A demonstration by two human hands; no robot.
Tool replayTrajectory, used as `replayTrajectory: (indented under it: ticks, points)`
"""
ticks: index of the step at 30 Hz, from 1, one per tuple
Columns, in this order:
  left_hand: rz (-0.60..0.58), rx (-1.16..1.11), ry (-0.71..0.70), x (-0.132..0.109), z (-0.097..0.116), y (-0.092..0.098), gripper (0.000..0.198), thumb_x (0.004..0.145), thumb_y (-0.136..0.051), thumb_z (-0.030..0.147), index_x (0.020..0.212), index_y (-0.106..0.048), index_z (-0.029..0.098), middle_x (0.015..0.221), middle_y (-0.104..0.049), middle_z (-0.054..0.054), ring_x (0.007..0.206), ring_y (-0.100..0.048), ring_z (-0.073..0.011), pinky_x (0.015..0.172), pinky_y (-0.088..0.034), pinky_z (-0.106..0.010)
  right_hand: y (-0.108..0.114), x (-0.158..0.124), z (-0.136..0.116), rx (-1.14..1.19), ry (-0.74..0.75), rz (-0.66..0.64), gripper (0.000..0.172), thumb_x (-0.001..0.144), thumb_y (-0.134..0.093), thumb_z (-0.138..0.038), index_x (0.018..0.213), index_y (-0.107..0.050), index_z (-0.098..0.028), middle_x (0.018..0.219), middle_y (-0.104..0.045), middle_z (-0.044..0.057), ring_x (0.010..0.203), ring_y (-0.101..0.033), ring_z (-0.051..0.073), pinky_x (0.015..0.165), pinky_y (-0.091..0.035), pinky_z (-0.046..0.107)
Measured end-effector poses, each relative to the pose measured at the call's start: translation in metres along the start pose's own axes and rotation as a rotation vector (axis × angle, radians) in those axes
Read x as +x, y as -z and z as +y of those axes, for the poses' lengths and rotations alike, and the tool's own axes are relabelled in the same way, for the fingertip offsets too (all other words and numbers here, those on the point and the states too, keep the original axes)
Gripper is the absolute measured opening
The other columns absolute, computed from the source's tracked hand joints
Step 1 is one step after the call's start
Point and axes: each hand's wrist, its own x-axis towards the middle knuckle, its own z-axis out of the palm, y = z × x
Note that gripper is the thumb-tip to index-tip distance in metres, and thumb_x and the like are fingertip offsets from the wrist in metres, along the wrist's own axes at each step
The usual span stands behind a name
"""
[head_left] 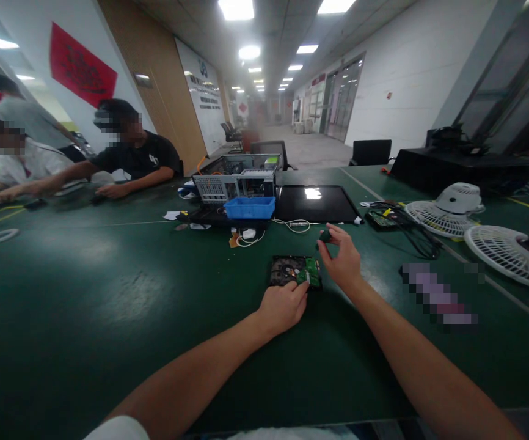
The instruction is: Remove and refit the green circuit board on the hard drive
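A hard drive (287, 269) lies on the green tabletop in front of me, its circuit board facing up. My left hand (284, 305) grips its near edge, with the fingertips resting on the green board. Just right of the drive and raised above the table, my right hand (343, 260) pinches a small dark object (324, 236) between thumb and fingers. It points down and left toward the drive's right side, and its exact kind is too small to tell.
Beyond the drive stand an open computer case (237, 177), a blue plastic bin (250, 208) and a flat black screen (317, 203). To the right are a circuit board (381, 220), cables and white fan parts (507, 253). Two people sit at the left of the table.
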Motion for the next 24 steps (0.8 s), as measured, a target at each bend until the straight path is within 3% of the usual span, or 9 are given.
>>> replayTrajectory:
  ticks: [8, 15, 24]
  points:
    - [0.000, -0.013, -0.002, 0.0001, -0.0007, -0.0006, 0.046, 0.104, -0.036, 0.037, 0.145, -0.050, 0.023, 0.112, -0.069, -0.010, 0.088, -0.070, -0.0210, 0.073, -0.056, -0.031, 0.0073, 0.0040, -0.0037, -0.112, 0.051, 0.020, 0.034, 0.092, -0.067, -0.026, 0.124, -0.057, -0.022, 0.109, -0.063, 0.011, 0.093, -0.066, 0.023, 0.083, -0.061, 0.043]
    - [0.011, -0.011, -0.011, 0.0003, -0.0006, -0.0003, 0.046, 0.103, -0.036, 0.036, 0.145, -0.050, 0.023, 0.112, -0.069, -0.010, 0.087, -0.070, -0.0214, 0.072, -0.057, -0.032, 0.0067, 0.0042, -0.0043, -0.076, 0.045, 0.004, 0.034, 0.093, -0.064, -0.023, 0.126, -0.054, -0.022, 0.121, -0.062, 0.013, 0.108, -0.064, 0.026, 0.085, -0.061, 0.043]
    - [0.001, -0.003, 0.005, 0.0007, -0.0003, -0.0020, 0.046, 0.102, -0.038, 0.037, 0.146, -0.049, 0.024, 0.113, -0.070, -0.010, 0.092, -0.071, -0.0236, 0.075, -0.058, -0.034, 0.0073, 0.0037, -0.0049, -0.091, 0.015, -0.004, 0.035, 0.092, -0.066, -0.028, 0.124, -0.055, -0.022, 0.110, -0.061, 0.010, 0.087, -0.065, 0.021, 0.081, -0.060, 0.042]
